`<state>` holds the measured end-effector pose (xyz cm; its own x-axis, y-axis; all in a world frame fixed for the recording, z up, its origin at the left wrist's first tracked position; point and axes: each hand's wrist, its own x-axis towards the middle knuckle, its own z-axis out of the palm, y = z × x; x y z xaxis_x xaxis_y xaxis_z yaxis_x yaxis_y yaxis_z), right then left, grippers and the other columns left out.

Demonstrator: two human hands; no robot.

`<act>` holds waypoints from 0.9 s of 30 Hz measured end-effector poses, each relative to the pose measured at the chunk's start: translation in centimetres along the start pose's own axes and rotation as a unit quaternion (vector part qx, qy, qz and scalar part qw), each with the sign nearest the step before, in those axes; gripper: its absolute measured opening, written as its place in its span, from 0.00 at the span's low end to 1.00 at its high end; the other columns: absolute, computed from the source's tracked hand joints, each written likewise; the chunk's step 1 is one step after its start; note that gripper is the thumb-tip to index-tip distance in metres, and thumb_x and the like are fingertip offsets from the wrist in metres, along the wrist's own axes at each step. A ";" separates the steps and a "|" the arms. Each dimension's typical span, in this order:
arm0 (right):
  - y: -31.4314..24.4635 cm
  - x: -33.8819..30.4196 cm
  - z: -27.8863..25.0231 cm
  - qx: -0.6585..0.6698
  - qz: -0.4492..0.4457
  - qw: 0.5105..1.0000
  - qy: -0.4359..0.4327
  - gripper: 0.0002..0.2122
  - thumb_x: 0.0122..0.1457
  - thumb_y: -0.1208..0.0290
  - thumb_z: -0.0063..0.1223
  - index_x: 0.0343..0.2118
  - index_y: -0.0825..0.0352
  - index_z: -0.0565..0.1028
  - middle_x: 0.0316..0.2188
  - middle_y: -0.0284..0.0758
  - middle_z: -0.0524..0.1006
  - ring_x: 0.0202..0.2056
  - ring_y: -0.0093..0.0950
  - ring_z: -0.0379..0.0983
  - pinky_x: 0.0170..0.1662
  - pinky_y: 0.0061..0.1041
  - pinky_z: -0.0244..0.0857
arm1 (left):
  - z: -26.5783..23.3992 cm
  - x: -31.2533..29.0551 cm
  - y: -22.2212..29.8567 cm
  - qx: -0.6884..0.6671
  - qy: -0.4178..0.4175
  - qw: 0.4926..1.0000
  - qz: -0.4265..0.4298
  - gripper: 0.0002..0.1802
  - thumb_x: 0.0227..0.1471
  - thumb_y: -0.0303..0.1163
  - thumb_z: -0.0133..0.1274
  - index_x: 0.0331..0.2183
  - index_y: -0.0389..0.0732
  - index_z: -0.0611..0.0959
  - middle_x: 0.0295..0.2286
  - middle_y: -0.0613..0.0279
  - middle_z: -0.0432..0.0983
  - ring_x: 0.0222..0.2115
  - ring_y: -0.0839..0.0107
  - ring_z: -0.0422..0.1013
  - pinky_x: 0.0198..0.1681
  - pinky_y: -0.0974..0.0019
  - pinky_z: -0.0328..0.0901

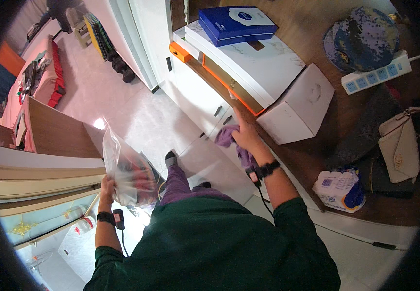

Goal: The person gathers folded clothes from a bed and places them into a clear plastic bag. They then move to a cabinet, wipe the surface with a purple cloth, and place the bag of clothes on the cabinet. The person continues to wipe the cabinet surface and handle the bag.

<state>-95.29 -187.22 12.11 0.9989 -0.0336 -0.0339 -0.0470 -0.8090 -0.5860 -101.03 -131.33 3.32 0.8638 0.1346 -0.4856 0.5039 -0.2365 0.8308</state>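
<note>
My left hand (107, 188) is closed on a clear plastic bag (125, 169) that hangs at my left side; dark and reddish contents show dimly through its lower part. In my right hand (247, 137) a crumpled purple cloth (226, 136) is gripped, with one finger stretched out toward the front of the counter. That fingertip is close to an orange-edged box (249, 104) lying under a large white box (256, 63). Whether the finger touches it, I cannot tell.
On the brown counter (307, 160) are a blue box (236, 25), a white carton (299, 104), a camouflage cap (365, 39), a power strip (376, 72), a beige purse (398, 148) and a tissue pack (338, 189). White drawers (190, 99) stand below; a wooden cabinet (59, 127) is at left.
</note>
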 end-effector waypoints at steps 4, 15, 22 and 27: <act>-1.1 5.0 0.8 -0.087 0.147 0.979 -0.107 0.39 0.48 0.70 0.46 0.62 0.58 0.40 0.39 0.56 0.72 0.40 0.50 0.70 0.46 0.41 0.62 | -0.9 -0.3 -0.5 -0.024 0.006 1.000 -0.016 0.19 0.31 0.22 0.41 0.33 0.34 0.74 0.23 0.64 0.69 0.21 0.71 0.64 0.24 0.72 0.60; 2.5 2.0 1.3 0.257 0.162 0.952 -0.037 0.23 0.49 0.79 0.43 0.51 0.69 0.66 0.44 0.38 0.72 0.47 0.28 0.67 0.51 0.25 0.57 | -4.1 2.0 -5.2 -0.015 -0.058 0.993 0.105 0.20 0.38 0.27 0.42 0.38 0.39 0.74 0.23 0.69 0.69 0.21 0.78 0.63 0.21 0.74 0.58; -2.8 -10.3 -12.5 0.157 -0.037 0.946 0.282 0.17 0.50 0.81 0.43 0.45 0.64 0.73 0.40 0.38 0.73 0.39 0.29 0.69 0.45 0.24 0.61 | -2.2 4.8 -3.6 -0.002 -0.049 0.999 0.013 0.23 0.34 0.24 0.40 0.39 0.35 0.73 0.23 0.65 0.69 0.21 0.73 0.64 0.23 0.71 0.60; -1.3 -8.1 -20.1 -0.192 -0.141 0.935 0.263 0.18 0.51 0.76 0.48 0.47 0.59 0.72 0.50 0.39 0.66 0.44 0.37 0.64 0.50 0.33 0.58 | -1.0 5.9 -0.4 -0.002 -0.093 0.993 0.074 0.20 0.32 0.23 0.43 0.34 0.34 0.75 0.24 0.64 0.72 0.21 0.74 0.66 0.24 0.73 0.61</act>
<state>-103.19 -197.70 29.42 0.8420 0.0106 0.5395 0.1236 -0.9770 -0.1738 -96.17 -129.44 0.38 0.9131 -0.0821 -0.3993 0.3712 -0.2374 0.8977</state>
